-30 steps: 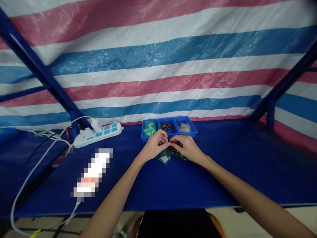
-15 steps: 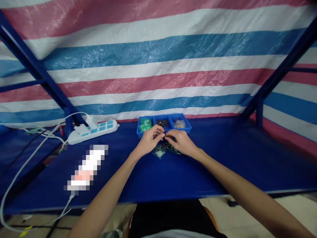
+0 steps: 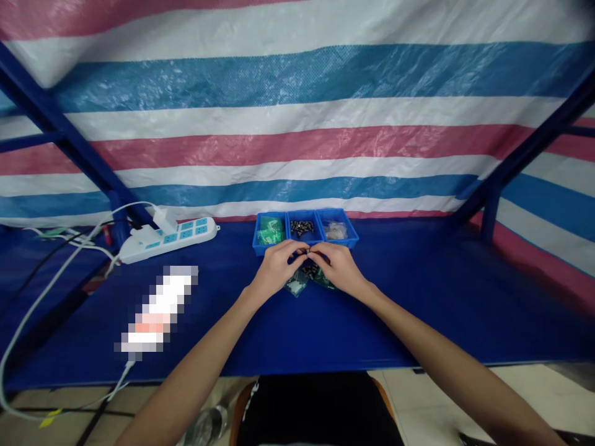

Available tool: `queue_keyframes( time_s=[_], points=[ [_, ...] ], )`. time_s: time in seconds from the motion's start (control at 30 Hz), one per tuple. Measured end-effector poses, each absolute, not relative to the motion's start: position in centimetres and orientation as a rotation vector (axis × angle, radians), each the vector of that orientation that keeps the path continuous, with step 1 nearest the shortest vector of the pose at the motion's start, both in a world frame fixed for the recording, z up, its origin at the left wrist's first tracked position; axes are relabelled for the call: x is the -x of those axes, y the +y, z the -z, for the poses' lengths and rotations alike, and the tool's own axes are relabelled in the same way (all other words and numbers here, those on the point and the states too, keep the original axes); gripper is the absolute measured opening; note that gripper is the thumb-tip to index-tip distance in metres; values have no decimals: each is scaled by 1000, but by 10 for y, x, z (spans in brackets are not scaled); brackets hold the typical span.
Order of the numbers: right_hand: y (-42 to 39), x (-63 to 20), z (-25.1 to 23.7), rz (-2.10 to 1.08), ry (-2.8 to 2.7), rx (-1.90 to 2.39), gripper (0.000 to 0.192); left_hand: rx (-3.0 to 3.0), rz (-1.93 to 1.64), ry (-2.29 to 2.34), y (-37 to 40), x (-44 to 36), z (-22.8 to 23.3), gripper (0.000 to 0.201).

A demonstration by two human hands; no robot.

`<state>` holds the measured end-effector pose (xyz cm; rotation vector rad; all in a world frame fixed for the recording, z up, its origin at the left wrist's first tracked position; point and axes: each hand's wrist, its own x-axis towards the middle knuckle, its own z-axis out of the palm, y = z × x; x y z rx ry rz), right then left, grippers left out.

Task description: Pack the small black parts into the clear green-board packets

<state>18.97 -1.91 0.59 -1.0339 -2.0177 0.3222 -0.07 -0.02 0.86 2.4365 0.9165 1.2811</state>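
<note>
My left hand (image 3: 277, 266) and my right hand (image 3: 340, 266) meet fingertip to fingertip just in front of a blue three-part tray (image 3: 354, 239). Both are closed in a pinch; whatever sits between the fingertips is too small to make out. Below them on the table lie a small clear packet (image 3: 297, 284) with something pale inside and a pile of small dark and shiny parts (image 3: 310, 271), partly hidden by my right hand. In the tray, green packets (image 3: 271, 230) fill the left compartment, small black-and-silver parts (image 3: 302, 227) the middle, clear packets (image 3: 335, 230) the right.
At the left on the blue table (image 3: 297, 347) rests a white power strip (image 3: 170, 238) with plugs in it. A blurred-out bright object (image 3: 160, 310) lies nearer me, with a white cable (image 3: 28, 316) looping beside it. Behind hangs a striped sheet (image 3: 297, 145) between blue frame bars (image 3: 69, 136).
My left fingers have closed in to meet the right fingertips, and the left hand sits slightly lower over the tray's front. The camera view has shifted a little.
</note>
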Motion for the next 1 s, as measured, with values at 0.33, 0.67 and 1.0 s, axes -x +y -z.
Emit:
queue_keyframes(
  time_s=[0.33,0.67,1.0],
  points=[
    [-20,-192,-6,-286,-2102,979,18,-2470,-1173,1010,1,2,-6,13],
    [-19,-190,6,-199,-2071,1034,18,-2473,-1092,1053,1,0,-4,21],
    [-19,-183,-3,-443,-1883,1105,12,-2508,-1217,1060,-5,3,-12,16]
  ],
)
